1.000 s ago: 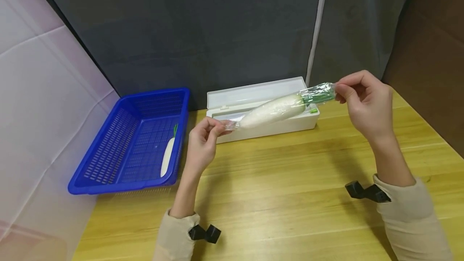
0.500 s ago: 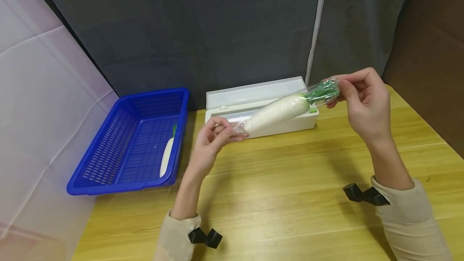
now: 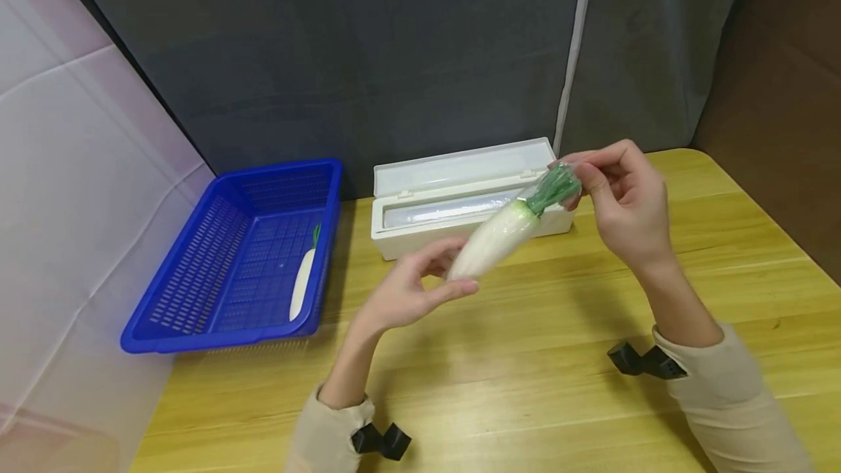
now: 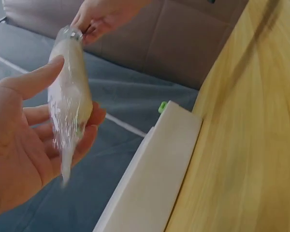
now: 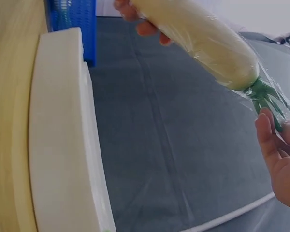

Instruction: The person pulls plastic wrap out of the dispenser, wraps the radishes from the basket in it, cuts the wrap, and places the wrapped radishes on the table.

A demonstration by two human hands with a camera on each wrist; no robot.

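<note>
A white radish (image 3: pixel 496 239) with green leaves, wrapped in clear plastic film, slants above the table in front of the white box. My right hand (image 3: pixel 627 203) pinches the film at its leafy end, as the right wrist view also shows at the green leaves (image 5: pixel 268 96). The left hand (image 3: pixel 410 287) is round the lower end. In the left wrist view, its thumb lies along the near side of the radish (image 4: pixel 70 82) and the fingers curve behind it. A twisted tail of film (image 4: pixel 66 164) hangs past that hand's fingers.
The long white box (image 3: pixel 453 236) stands at the back with its lid (image 3: pixel 460 166) raised and film inside. A green piece (image 4: pixel 162 107) shows at its end. To the left, a blue basket (image 3: pixel 230 345) holds another white radish (image 3: pixel 302 287). A dark curtain hangs behind.
The left hand has gone from pinching the film's twisted end to holding the radish's lower end. The radish has tilted more steeply and come nearer, and the right hand has moved left with it.
</note>
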